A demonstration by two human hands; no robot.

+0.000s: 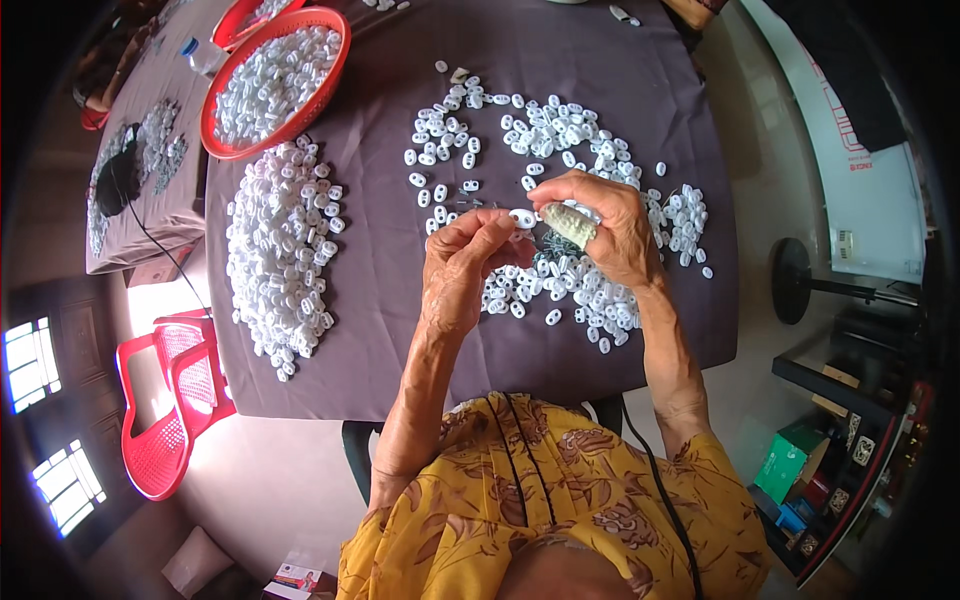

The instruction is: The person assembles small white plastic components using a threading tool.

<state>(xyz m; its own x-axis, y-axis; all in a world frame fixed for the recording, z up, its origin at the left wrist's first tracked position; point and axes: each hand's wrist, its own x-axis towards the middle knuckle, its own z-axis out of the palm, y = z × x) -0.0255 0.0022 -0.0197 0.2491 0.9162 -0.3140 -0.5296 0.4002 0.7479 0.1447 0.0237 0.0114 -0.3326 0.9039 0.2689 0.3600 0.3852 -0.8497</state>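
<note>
Head view. Left hand point(465, 265) at the centre of the frame: thumb and forefinger closed on one white plastic piece point(523, 218), oval in outline. Right hand point(608, 228), just right of centre, has its fingertips close beside that piece; cannot tell whether they touch it or grip something small. A pale cover point(570, 225) sits on one of its digits. The two hands are near each other, over the counter point(385, 320).

Below the fingertips: a patch of small dark bits point(562, 246), partly hidden by the right hand, with loose white pieces point(600, 300) around it. Larger white pile point(280, 250) left of centre; red basket point(343, 70) of similar pieces, upper left.

Handling notes (judgement): grip the piece by its rim, so that its holes stay uncovered and in sight. Steady the left hand, leaving fine adjustment to the right. Work low over the counter, since a slipped piece would be lost among its likes. The cover probably dulls touch, so check alignment by eye; press straight and gently.
</note>
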